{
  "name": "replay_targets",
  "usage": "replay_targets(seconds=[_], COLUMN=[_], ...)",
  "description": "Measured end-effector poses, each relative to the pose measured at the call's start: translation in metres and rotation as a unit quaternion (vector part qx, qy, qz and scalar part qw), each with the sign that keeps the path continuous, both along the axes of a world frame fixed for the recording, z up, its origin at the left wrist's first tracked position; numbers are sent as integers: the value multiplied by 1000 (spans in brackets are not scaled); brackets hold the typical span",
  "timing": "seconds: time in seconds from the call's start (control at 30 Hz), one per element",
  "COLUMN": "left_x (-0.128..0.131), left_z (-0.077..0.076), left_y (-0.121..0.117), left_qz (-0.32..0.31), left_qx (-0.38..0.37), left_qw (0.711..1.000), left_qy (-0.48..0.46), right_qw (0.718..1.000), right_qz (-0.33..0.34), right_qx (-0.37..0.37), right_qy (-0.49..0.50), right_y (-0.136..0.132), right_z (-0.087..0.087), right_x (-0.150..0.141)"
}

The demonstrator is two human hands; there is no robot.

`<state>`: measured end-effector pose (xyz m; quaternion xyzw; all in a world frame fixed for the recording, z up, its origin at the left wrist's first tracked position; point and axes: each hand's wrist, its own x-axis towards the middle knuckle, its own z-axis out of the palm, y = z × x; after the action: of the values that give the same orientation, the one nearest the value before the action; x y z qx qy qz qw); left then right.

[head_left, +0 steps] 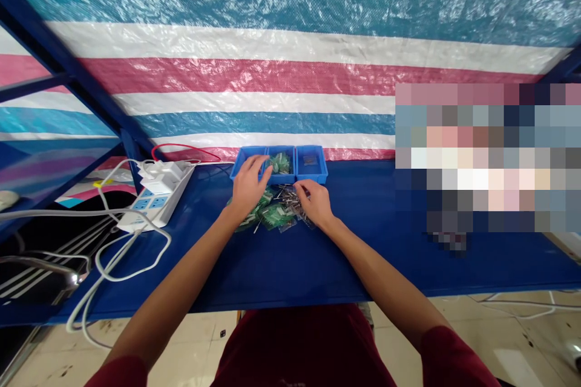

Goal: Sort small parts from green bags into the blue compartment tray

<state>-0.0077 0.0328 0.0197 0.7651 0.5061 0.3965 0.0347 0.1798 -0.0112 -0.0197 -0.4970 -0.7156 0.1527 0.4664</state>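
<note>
My left hand (249,184) reaches over a pile of small green circuit boards (275,214) on the blue table, its fingers curled near the front edge of the blue trays (318,176). What those fingers hold, if anything, is hidden. My right hand (314,202) rests at the right side of the pile, fingers pinched among several small metal pins (287,195). The middle tray compartment holds green parts (280,162); the right compartment holds a small dark part (310,161).
A white power strip (157,196) with plugs and white cables (115,254) lies at the table's left. A red wire (181,147) runs along the back. A striped tarp (290,42) hangs behind. A blurred patch covers the right side.
</note>
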Motion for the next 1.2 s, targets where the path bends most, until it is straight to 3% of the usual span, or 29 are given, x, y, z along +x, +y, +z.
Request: replay_targets(seconds=[0.1,0.2,0.33,0.6,1.2], left_x=[-21,-51,-77,-66,-45], left_z=[-1,-11,-27,-47,-56], left_y=[-24,-41,-55,-66,-55], left_qz=[-61,-140,-147,-123,-77], left_qx=[-8,-69,-124,-137,-143], left_qw=[994,965,936,932,938], left_qy=[91,210,294,312,307], right_qw=[995,971,930,907,911], right_qz=[36,148,233,232,198], right_qx=[0,-10,-47,-115,-130], right_qy=[-88,-188,-279,-332,-339], right_y=[7,9,3,-7,-2], right_z=[8,16,12,-11,-13], right_x=[8,19,33,30,13])
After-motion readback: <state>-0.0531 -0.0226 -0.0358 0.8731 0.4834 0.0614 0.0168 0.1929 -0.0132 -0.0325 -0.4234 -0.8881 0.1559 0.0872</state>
